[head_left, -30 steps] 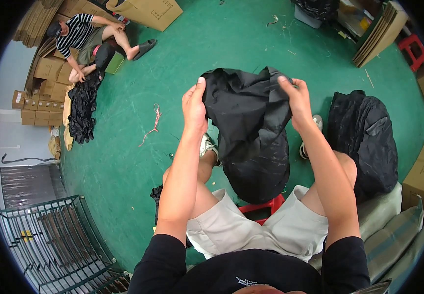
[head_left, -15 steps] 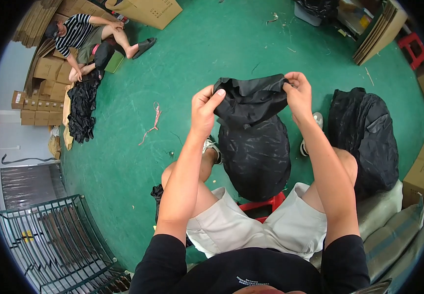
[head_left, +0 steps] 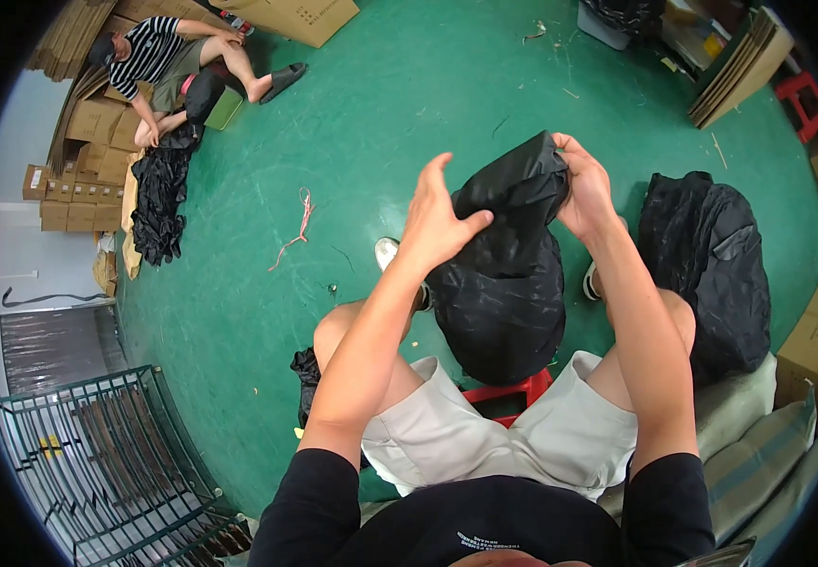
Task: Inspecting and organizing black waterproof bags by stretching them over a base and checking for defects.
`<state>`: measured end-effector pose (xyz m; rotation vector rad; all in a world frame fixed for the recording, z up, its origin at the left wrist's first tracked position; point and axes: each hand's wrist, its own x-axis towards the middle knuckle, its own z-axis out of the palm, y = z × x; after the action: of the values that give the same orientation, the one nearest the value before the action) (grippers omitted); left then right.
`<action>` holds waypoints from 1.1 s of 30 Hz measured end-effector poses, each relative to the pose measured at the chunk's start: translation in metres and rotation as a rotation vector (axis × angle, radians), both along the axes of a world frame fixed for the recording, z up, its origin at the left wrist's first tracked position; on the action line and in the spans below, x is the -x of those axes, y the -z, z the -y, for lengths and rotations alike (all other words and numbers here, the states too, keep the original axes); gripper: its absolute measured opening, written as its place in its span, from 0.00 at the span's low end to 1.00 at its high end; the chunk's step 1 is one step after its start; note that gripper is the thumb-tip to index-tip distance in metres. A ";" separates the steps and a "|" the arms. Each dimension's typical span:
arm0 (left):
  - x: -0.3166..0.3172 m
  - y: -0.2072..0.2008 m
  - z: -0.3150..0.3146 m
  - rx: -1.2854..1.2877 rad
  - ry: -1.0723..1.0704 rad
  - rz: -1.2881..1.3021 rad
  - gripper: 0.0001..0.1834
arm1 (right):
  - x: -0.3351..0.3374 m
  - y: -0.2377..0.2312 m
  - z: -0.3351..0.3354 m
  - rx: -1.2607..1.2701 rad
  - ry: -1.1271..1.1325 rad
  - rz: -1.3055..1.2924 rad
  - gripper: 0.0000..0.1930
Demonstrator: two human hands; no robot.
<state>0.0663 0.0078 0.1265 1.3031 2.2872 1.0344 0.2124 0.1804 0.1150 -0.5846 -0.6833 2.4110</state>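
Observation:
A piece of thin black fabric (head_left: 517,194) is raised in front of me, its top corner tilted up to the right. My right hand (head_left: 586,189) pinches that piece by its upper right edge. Against its left side lies my left hand (head_left: 439,219), fingers stretched out and thumb resting on the cloth. Directly below, a rounded black fabric bundle (head_left: 499,317) sits between my knees, above a red plastic stool (head_left: 525,389). Whether the raised piece joins the bundle I cannot tell.
Another large black bundle (head_left: 706,260) stands beside my right knee, near stuffed sacks (head_left: 763,454) and a carton (head_left: 810,335). Pink string (head_left: 303,227) lies on the green floor. A seated person (head_left: 168,71) handles black fabric (head_left: 158,203) at the far left. A metal rack (head_left: 106,463) is at lower left.
My left hand has loosened its pinch on the fabric's left edge and spread its fingers. The cloth, stretched level between both hands before, now tilts up toward my right hand.

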 end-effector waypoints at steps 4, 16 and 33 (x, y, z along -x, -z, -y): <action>-0.009 -0.010 -0.005 0.035 0.215 -0.025 0.38 | -0.001 -0.005 0.006 0.047 -0.094 -0.043 0.09; 0.013 -0.003 -0.015 -0.311 0.003 0.664 0.11 | -0.010 -0.021 0.011 -1.188 0.017 0.515 0.32; 0.043 -0.025 0.005 -0.229 -0.038 0.282 0.09 | -0.028 -0.021 -0.007 -0.448 -0.556 0.187 0.12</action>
<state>0.0230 0.0024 0.1514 1.1127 2.0359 1.4286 0.2400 0.1877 0.1365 -0.4740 -1.5906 2.5686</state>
